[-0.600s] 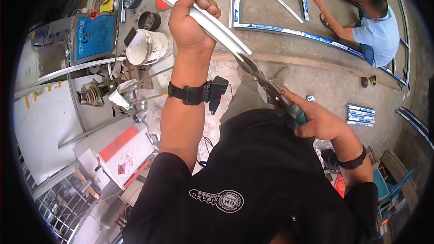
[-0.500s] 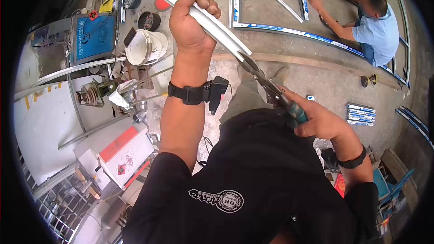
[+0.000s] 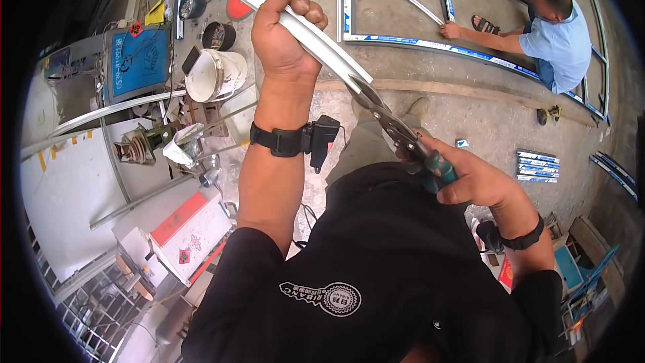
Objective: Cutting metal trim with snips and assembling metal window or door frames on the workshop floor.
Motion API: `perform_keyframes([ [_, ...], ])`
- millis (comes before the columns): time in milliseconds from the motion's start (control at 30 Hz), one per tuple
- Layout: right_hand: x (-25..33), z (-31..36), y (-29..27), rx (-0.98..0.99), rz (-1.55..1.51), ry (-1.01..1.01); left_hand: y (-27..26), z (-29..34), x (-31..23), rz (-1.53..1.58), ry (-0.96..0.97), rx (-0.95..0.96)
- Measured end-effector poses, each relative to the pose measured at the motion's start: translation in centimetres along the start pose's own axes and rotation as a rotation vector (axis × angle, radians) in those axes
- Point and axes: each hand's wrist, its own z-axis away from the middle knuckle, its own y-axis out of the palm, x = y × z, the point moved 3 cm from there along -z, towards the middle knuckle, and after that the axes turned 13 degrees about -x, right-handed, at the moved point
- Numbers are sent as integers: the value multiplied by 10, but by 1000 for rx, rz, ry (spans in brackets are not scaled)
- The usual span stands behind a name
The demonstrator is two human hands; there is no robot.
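The white strip [image 3: 334, 56] looks like smooth plastic with a soft sheen, the snips [image 3: 395, 128] are dull greyish metal with green, plastic-looking grips [image 3: 441, 168], the black shirt [image 3: 390, 242] is matt cloth, the bucket [image 3: 232, 74] seems scuffed plastic, and the floor [image 3: 494, 144] is rough, matt and concrete-like

left hand [image 3: 285, 40] upper centre, fingers curled in tight grip, left forearm [image 3: 272, 185] near vertical below, right hand [image 3: 474, 178] right of centre, also gripping, right forearm [image 3: 533, 259] slanting from lower right
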Motion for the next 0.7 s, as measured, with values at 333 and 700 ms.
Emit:
perform_keyframes([
  [333,0,-3,0,-3,-33,-14,1,-5,3,-2,-10,-23],
  [700,2,-3,-1,-27,-32,87,0,-14,-3,12,-5,-23],
])
